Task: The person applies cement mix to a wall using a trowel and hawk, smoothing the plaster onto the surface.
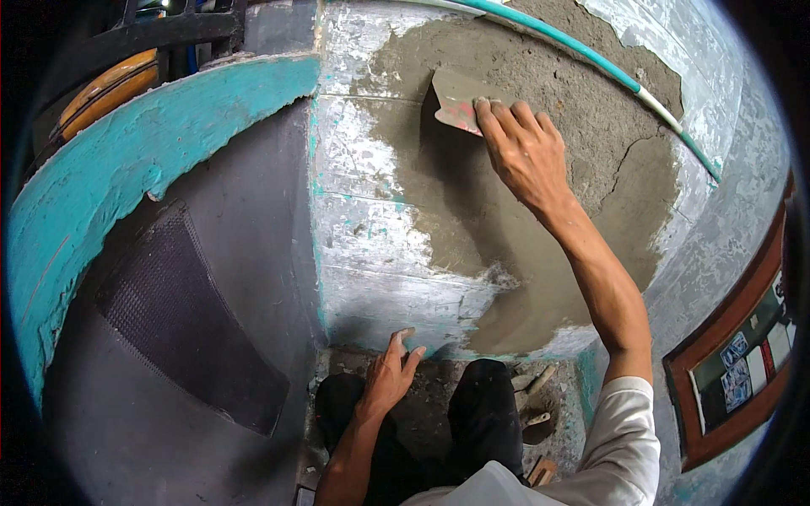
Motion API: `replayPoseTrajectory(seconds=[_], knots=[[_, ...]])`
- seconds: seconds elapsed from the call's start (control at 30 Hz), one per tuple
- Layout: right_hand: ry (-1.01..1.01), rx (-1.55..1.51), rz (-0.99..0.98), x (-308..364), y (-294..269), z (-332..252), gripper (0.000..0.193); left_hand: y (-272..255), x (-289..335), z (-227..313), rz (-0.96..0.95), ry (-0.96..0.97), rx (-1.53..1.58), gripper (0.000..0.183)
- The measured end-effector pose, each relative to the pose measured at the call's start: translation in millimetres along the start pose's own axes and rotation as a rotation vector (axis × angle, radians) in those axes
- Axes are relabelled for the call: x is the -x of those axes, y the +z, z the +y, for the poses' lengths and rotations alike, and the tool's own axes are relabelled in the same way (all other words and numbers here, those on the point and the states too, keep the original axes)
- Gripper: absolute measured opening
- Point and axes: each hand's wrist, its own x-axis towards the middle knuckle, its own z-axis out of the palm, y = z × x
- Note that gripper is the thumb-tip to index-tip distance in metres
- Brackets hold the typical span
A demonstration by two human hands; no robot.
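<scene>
My right hand (527, 152) reaches up the wall and grips a flat scraper blade (458, 99), smeared grey with some red on it. The blade lies against wet grey mortar (472, 211) spread over the whitish wall (359, 160). Rougher mortar (591, 110) with a crack shows right of my hand. My left hand (391, 375) hangs low above my dark trouser leg, fingers apart and holding nothing, close to the foot of the wall.
A teal and white pipe (582, 55) crosses the wall's top. At left, a teal ledge (160, 126) curves over a dark grey surface with a textured black panel (186, 304). A wood-framed panel (683, 405) stands right. Tools with pale handles (540, 419) lie near my knee.
</scene>
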Motion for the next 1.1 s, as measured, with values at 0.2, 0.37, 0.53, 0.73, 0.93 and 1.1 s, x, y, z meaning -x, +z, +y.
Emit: replayPoseTrajectory(seconds=[0.2, 0.37, 0.53, 0.73, 0.93, 1.1], knots=[[-0.141, -0.127, 0.141, 8, -12, -12, 0.031, -1, -1, -3, 0.004, -0.009, -0.014, 0.052], [0.013, -0.081, 0.018, 7, 2, -1, 0.037, 0, -1, -5, -0.037, -0.024, 0.022, 0.052], [-0.026, -0.002, 0.167, -8, 13, 11, 0.044, 0, -1, -5, 0.0, -0.002, -0.005, 0.051], [-0.155, 0.25, 0.138, -42, 66, 4, 0.051, 2, -3, -1, -0.029, 0.007, -0.035, 0.052], [-0.282, 0.253, -0.064, 16, 70, -63, 0.052, 1, -2, -1, -0.033, -0.01, -0.013, 0.052], [-0.263, -0.144, -0.026, 46, 16, -73, 0.056, -3, 2, 1, -0.067, -0.05, -0.023, 0.052]])
